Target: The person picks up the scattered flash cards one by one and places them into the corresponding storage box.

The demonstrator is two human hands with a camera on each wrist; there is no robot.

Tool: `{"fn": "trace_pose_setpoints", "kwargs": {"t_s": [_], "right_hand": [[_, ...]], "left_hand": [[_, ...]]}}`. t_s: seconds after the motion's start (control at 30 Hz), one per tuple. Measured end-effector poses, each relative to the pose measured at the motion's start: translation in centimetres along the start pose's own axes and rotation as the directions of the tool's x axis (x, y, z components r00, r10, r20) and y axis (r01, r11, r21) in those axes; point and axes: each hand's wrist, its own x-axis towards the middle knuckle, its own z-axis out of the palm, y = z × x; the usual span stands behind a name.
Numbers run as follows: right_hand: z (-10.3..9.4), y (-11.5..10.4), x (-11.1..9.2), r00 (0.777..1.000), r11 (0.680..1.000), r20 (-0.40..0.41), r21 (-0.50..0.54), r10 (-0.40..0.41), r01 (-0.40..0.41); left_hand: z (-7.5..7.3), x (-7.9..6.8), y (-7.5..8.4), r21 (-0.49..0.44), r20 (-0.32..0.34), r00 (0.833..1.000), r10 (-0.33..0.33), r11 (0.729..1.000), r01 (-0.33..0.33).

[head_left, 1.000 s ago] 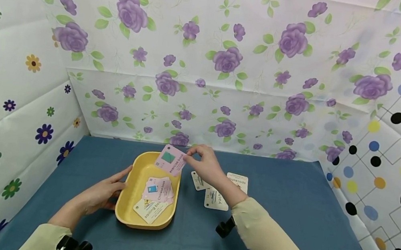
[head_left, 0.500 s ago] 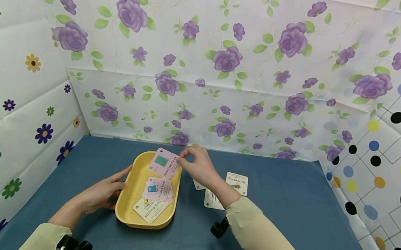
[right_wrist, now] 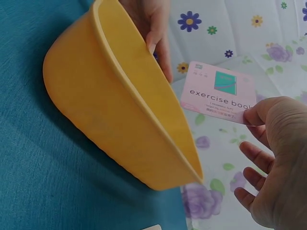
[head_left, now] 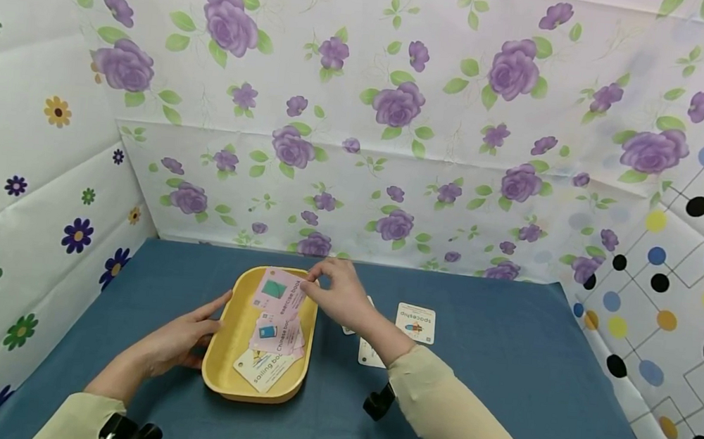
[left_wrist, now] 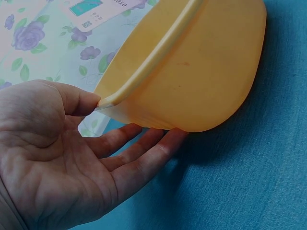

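Note:
A yellow plastic basin (head_left: 217, 358) stands left of centre in the head view. At its left side is my left hand (head_left: 178, 337), thumb at the rim and the other fingers against the outer wall, as the left wrist view shows. My right hand (head_left: 341, 293) pinches one corner of a pink "exercise book" picture card (head_left: 272, 289) over the basin's far end. The remaining fingers of that hand are apart in the right wrist view. Inside the basin, a pink "Chinese book" card (head_left: 274, 332) overlaps other pink cards and a cream "sailing boat" card (head_left: 264, 370).
Right of the basin, a "spaceship" card (head_left: 415, 322) lies on the blue cloth (head_left: 469, 386). More cream cards (head_left: 369, 355) are partly hidden behind my right forearm. Patterned cloth walls (head_left: 356, 107) rise at the back and both sides.
My right hand has moved left and slightly down with the exercise book card, which now overlaps the Chinese book card in the head view. My left hand and the basin have stayed put.

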Motion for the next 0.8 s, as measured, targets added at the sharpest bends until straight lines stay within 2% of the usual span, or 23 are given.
{"fn": "trace_pose_setpoints", "kwargs": {"t_s": [0.33, 0.8], "right_hand": [[0.37, -0.12, -0.07, 1.000, 1.000, 0.017, -0.028, -0.002, 0.002], [0.93, -0.46, -0.14, 0.994, 0.985, 0.105, -0.171, -0.001, 0.019]], "left_hand": [[0.03, 0.01, -0.02, 0.000, -0.002, 1.000, 0.000, 1.000, 0.000], [0.04, 0.09, -0.13, -0.005, -0.008, 1.000, 0.005, 1.000, -0.005]]}}
